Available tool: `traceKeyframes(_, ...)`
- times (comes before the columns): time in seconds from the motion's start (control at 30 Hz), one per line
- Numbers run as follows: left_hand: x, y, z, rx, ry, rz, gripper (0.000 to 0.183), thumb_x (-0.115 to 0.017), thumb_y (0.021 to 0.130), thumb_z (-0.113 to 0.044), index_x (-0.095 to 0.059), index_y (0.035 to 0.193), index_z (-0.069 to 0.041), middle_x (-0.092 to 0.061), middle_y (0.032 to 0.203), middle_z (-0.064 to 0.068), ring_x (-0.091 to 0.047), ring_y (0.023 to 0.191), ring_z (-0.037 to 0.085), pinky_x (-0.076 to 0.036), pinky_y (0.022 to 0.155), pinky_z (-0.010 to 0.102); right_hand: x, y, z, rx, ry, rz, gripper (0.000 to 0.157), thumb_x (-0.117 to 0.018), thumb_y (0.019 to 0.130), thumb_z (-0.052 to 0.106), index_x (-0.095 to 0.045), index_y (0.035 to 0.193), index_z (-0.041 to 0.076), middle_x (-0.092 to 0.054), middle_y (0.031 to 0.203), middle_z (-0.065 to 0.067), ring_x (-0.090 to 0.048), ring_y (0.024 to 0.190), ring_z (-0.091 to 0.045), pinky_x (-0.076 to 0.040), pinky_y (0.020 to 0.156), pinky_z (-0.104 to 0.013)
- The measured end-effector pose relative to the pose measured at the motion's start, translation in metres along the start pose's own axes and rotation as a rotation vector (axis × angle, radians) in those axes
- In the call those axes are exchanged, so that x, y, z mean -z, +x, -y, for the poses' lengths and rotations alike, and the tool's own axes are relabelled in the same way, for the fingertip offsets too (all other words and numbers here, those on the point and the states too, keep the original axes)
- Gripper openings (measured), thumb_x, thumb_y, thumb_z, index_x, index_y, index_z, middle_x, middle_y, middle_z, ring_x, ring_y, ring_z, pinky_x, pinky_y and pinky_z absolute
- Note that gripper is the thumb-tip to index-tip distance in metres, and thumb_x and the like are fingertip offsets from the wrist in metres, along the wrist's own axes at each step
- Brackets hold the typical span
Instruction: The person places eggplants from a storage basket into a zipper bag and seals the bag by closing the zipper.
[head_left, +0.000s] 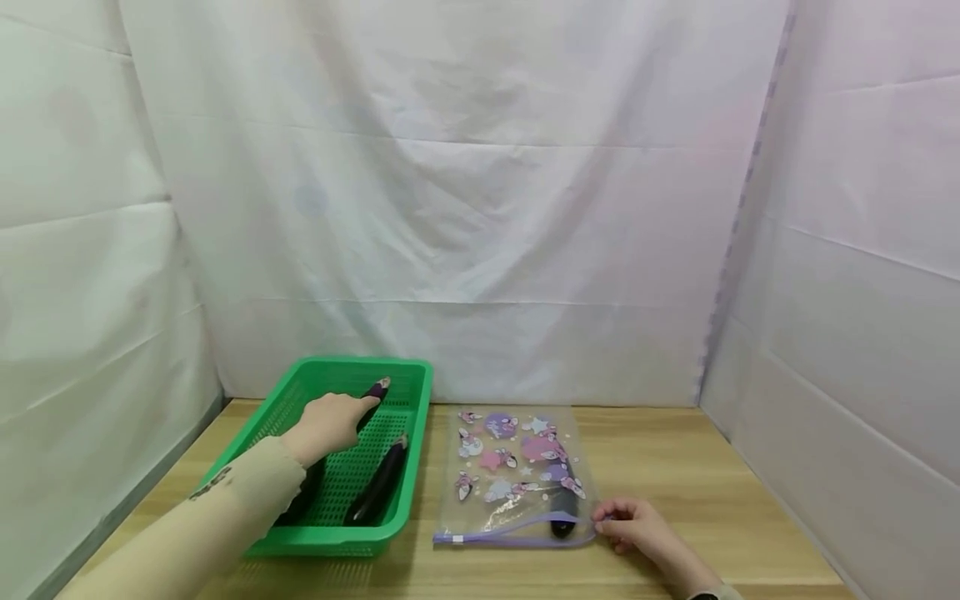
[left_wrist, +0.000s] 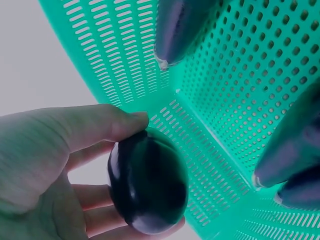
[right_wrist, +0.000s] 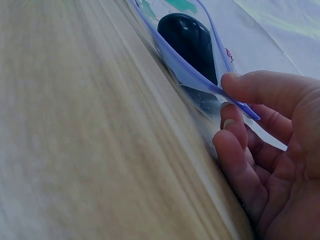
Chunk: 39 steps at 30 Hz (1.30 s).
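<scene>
My left hand (head_left: 330, 423) is over the green basket (head_left: 420, 458), gripping a dark purple eggplant (head_left: 371, 402). In the left wrist view, the thumb and fingers curl round this eggplant (left_wrist: 150, 182), its rounded end facing the camera. Other eggplants (head_left: 381, 485) lie in the basket, one partly hidden by my left sleeve. A clear printed zipper bag (head_left: 495, 487) lies flat beside the basket, its purple-edged mouth parted toward me. Inside it, near the right side, is one eggplant (right_wrist: 187, 42). My right hand (head_left: 637, 527) pinches the right corner of the bag's mouth between thumb and fingers.
The basket stands on the left of a wood-grain table (head_left: 645, 450). White cloth (head_left: 480, 233) hangs behind and along both sides. A white zipper slider (head_left: 457, 540) sits at the left end of the bag's mouth.
</scene>
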<state>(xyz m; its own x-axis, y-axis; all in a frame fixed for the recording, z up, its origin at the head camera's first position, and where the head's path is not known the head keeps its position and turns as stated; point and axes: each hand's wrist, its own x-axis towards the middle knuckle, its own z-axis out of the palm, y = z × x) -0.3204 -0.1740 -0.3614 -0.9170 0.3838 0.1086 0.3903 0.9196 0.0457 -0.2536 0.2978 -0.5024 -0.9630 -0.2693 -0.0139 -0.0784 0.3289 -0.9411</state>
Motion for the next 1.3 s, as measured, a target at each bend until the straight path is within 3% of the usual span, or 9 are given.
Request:
traceKeyframes(0.6,0.004,0.000,-0.006,0.016,-0.011,0.020,0.058,-0.060,0.075,-0.001,-0.045,0.129,-0.017,-0.046,0.056,-0.002,-0.029,0.041,0.012,-0.019,0.038,0.026,-0.002,-0.020,-0.006,-0.072,0.025,0.011,0.027,-0.062,0.079,0.018,-0.058,0.095,-0.005,-0.053,0.079,-0.004,-0.049,0.062,-0.010,-0.046,0.054,-0.029)
traceKeyframes(0.93,0.012,-0.009,-0.001,0.013,-0.021,-0.017,0.061,-0.058,0.075,0.000,-0.042,0.131,-0.017,-0.043,0.050,0.000,-0.024,0.039,0.011,-0.018,0.037,0.025,0.000,-0.004,-0.001,-0.052,0.011,-0.008,0.027,-0.065,0.077,0.017,-0.059,0.093,-0.004,-0.054,0.076,-0.004,-0.049,0.058,-0.011,-0.046,0.052,-0.028)
traceKeyframes(1.3,0.029,-0.019,-0.013,0.013,-0.025,-0.037,0.062,-0.057,0.074,0.002,-0.043,0.131,-0.018,-0.042,0.049,0.000,-0.020,0.040,0.011,-0.016,0.037,0.025,0.002,-0.003,0.001,-0.048,0.014,0.001,0.027,-0.065,0.077,0.017,-0.059,0.093,-0.004,-0.054,0.076,-0.004,-0.050,0.059,-0.011,-0.046,0.052,-0.028)
